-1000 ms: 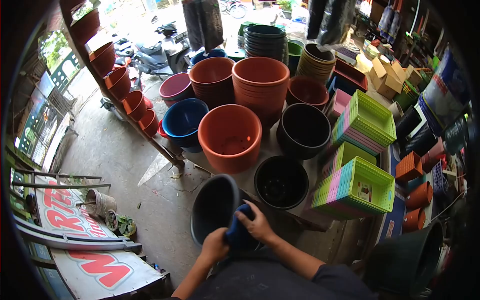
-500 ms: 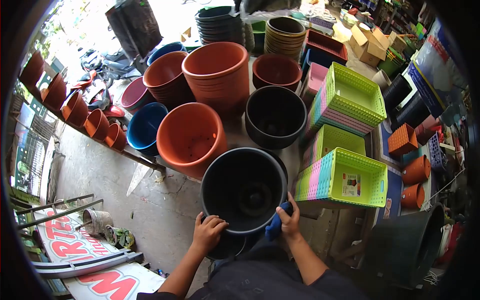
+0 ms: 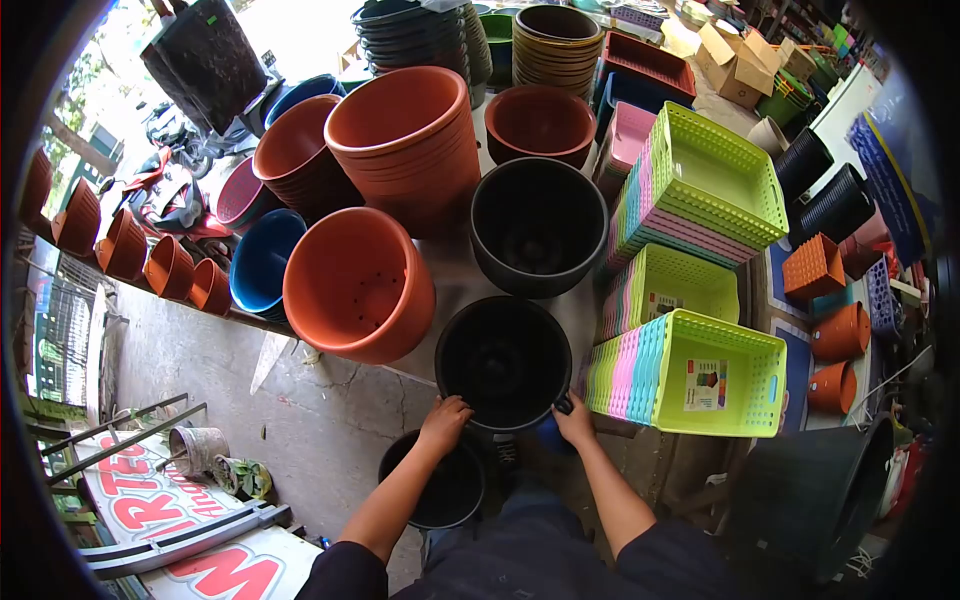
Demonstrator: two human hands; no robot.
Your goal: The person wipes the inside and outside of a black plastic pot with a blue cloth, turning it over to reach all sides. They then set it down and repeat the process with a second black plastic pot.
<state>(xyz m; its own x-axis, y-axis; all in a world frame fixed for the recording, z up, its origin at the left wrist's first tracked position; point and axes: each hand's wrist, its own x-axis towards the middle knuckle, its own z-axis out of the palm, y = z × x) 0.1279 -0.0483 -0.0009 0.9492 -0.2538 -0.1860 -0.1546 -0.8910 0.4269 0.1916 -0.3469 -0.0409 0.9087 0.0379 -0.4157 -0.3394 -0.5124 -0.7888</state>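
A round black pot (image 3: pixel 503 362) is held between my hands at the table's near edge, its open mouth facing me. My left hand (image 3: pixel 446 424) grips its lower left rim with curled fingers. On the lower right rim, my right hand (image 3: pixel 574 416) is closed, with blue cloth (image 3: pixel 554 436) hanging beside it below the rim. Behind the held pot stands another black pot (image 3: pixel 539 228), and an orange pot (image 3: pixel 360 285) is to its left. Lower down, beside my left forearm, sits one more black pot (image 3: pixel 432 480).
Stacked terracotta pots (image 3: pixel 402 150) and a blue pot (image 3: pixel 268 262) stand at the back left. Green, pink and blue baskets (image 3: pixel 715 375) are stacked on the right. A large dark tub (image 3: pixel 800 495) is at the lower right, and a lettered sign (image 3: pixel 150 490) lies lower left.
The held black pot has moved away from me toward the table, with both hands on its rim. More of the black pot below now shows. The view has shifted.
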